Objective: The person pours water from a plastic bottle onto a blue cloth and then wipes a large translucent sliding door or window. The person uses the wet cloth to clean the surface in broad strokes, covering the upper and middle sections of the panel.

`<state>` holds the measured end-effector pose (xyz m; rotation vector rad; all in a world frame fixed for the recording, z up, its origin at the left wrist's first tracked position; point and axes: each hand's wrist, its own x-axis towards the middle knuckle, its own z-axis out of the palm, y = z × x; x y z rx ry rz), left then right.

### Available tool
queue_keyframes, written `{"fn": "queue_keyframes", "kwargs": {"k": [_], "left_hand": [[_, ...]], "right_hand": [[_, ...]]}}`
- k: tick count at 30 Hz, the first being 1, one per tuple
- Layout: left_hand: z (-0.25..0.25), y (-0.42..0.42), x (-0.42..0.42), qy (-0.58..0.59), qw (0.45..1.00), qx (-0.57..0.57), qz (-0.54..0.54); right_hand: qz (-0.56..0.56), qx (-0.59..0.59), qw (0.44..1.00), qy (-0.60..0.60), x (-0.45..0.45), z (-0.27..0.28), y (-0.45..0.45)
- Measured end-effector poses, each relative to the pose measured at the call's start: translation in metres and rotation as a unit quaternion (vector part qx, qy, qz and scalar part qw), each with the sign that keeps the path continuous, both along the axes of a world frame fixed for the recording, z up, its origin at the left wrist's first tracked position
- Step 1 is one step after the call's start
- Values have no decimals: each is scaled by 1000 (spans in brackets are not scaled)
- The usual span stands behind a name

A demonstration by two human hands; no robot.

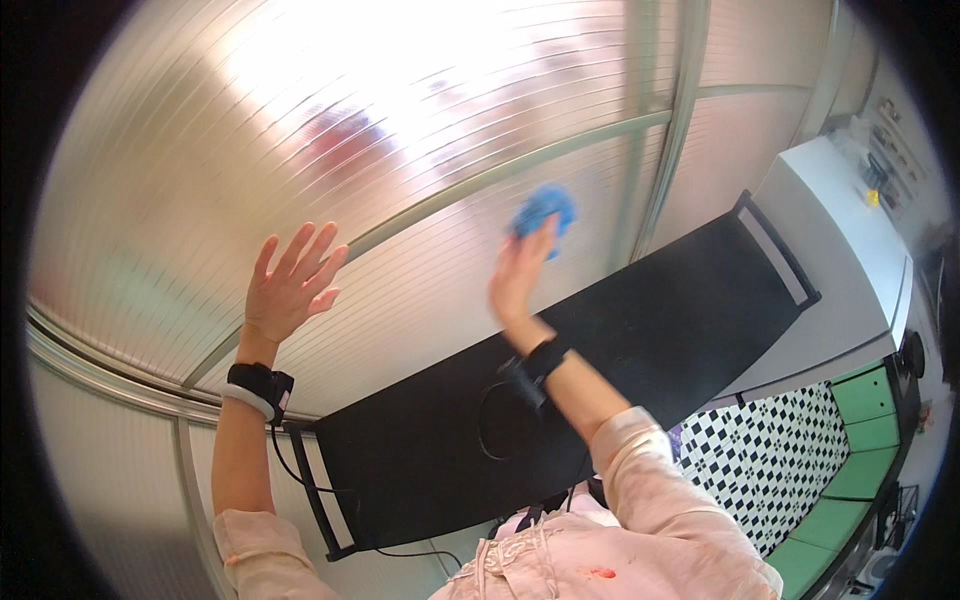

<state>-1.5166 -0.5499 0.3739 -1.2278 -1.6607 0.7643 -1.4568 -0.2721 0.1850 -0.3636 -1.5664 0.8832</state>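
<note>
A blue cloth (pixel 543 212) is pressed under the fingers of my right hand (pixel 519 274), against the lower ribbed translucent panel (pixel 450 277) of a metal-framed partition. The hand and cloth look blurred. My left hand (pixel 291 289) is spread flat with fingers apart at the metal crossbar (pixel 450 193), to the left of the cloth, and holds nothing. A larger ribbed panel (pixel 247 150) with bright light behind it rises above the crossbar. Both wrists wear black bands with devices and cables.
A long black tabletop or rack (pixel 600 352) with end handles stands between me and the partition. At the right are a white refrigerator-like cabinet (pixel 817 225), green cupboards (pixel 825 510) and a black-and-white patterned floor (pixel 757 457). A cable (pixel 300 480) hangs from my left wrist.
</note>
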Motion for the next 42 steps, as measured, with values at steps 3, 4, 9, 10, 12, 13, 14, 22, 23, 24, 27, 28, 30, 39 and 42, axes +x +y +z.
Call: {"fn": "queue_keyframes", "kwargs": {"k": [3, 4, 9, 10, 12, 13, 14, 22, 23, 24, 27, 28, 30, 39, 42], "left_hand": [[6, 2, -2, 17, 1000, -18, -5], [5, -1, -1, 12, 1000, -17, -1], [3, -9, 1, 18, 1000, -18, 5], [5, -6, 2, 25, 1000, -17, 2], [1, -5, 3, 32, 999, -12, 8], [1, -4, 6, 33, 999, -14, 12], [2, -5, 7, 35, 999, -14, 15], [3, 1, -2, 24, 1000, -11, 7], [2, 1, -1, 28, 999, -14, 8], [1, -3, 0, 26, 999, -15, 14], [-3, -4, -3, 12, 1000, -9, 16], [-4, -1, -4, -1, 1000, -4, 9], [0, -7, 2, -4, 1000, -3, 12], [-1, -3, 0, 0, 1000, -2, 3], [-1, 1, -4, 15, 1000, -8, 13]], "right_hand": [[148, 157, 975, -46, 14, -23, -81], [190, 247, 942, -128, 25, -24, -88], [253, 369, 892, -71, 38, 0, -11], [162, 332, 925, -90, 34, -6, 15], [45, 195, 978, -65, 23, -23, 65], [9, 163, 985, -63, 22, -22, 88], [-30, 131, 989, -59, 22, -19, 100], [98, 125, 986, -50, 8, -50, -78], [111, 252, 957, -91, 17, -56, -89], [134, 281, 941, -133, 22, -57, -87], [260, 167, 928, -207, 30, -53, -54], [214, 102, 957, -168, 23, -48, -28], [13, 74, 996, -45, 8, -33, 21], [-67, -191, 976, -86, 4, -22, 46], [112, -153, 975, -114, 14, -66, -67]]}}
